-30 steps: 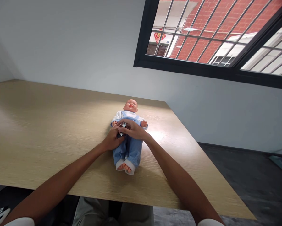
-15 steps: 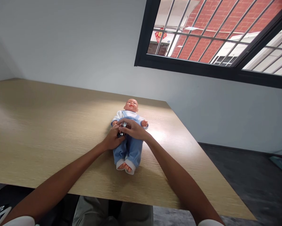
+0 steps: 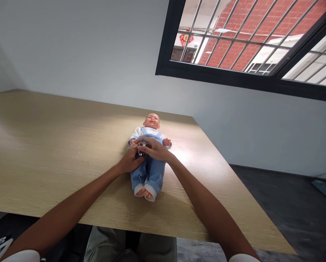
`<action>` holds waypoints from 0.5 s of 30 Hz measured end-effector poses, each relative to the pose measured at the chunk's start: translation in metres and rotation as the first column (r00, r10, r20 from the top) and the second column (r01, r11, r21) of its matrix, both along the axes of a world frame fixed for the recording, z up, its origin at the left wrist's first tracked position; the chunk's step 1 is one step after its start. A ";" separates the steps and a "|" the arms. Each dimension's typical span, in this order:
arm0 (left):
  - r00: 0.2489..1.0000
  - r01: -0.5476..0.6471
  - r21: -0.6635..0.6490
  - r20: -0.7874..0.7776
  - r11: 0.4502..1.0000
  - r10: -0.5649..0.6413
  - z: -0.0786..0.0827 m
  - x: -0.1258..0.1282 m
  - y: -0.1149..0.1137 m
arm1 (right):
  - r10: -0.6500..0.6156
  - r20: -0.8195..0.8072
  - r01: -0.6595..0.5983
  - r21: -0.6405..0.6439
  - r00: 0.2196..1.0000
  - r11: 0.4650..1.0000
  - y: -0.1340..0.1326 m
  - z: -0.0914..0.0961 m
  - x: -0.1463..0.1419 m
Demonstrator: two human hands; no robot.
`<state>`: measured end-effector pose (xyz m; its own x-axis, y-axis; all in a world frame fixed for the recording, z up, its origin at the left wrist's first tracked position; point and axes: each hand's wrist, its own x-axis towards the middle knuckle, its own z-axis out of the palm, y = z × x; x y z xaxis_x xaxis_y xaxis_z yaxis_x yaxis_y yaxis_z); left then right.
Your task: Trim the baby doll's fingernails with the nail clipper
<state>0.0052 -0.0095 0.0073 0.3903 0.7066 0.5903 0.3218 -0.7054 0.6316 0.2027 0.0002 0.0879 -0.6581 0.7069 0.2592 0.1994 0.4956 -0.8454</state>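
Note:
A baby doll (image 3: 149, 171) lies on its back on the wooden table, in a white shirt and blue denim overalls with white cuffs. My left hand (image 3: 130, 160) and my right hand (image 3: 154, 150) meet over its chest. Between their fingers is a small dark-and-silver object (image 3: 142, 148), perhaps an overall buckle, partly hidden by my fingers. The doll's head, arms and bare feet show clear of my hands.
The light wood table (image 3: 56, 145) ends in a near edge and a right edge, with a dark floor (image 3: 274, 203) beyond. A white wall stands behind it. Above is a barred window (image 3: 233, 43). My trousered legs (image 3: 130, 244) show below the near edge.
My hands stay together over the doll's chest, with only slight finger movement. The whole view has shifted a little as my head moved.

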 end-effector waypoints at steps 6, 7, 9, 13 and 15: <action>1.000 -0.022 -0.014 -0.015 1.000 0.022 0.005 -0.001 -0.003 | -0.009 0.008 0.009 -0.001 1.000 1.000 -0.002 0.003 -0.001; 1.000 -0.016 -0.019 -0.013 1.000 0.016 0.005 -0.001 -0.003 | -0.013 0.012 0.013 -0.003 1.000 1.000 -0.002 0.003 -0.001; 1.000 -0.004 -0.030 -0.005 1.000 0.004 0.006 0.000 -0.003 | -0.015 0.018 0.015 -0.008 1.000 1.000 -0.001 0.003 -0.001; 1.000 -0.006 -0.040 -0.004 0.999 0.005 0.007 0.000 -0.004 | -0.017 0.020 0.017 -0.005 1.000 1.000 -0.002 0.005 -0.001; 1.000 -0.009 -0.038 -0.009 0.999 0.009 0.007 0.000 -0.004 | -0.017 0.021 0.017 -0.001 1.000 1.000 -0.003 0.005 -0.001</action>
<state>0.0055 -0.0137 0.0144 0.3892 0.7319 0.5594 0.3339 -0.6780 0.6548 0.2016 -0.0027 0.0932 -0.6510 0.7185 0.2449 0.2258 0.4913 -0.8412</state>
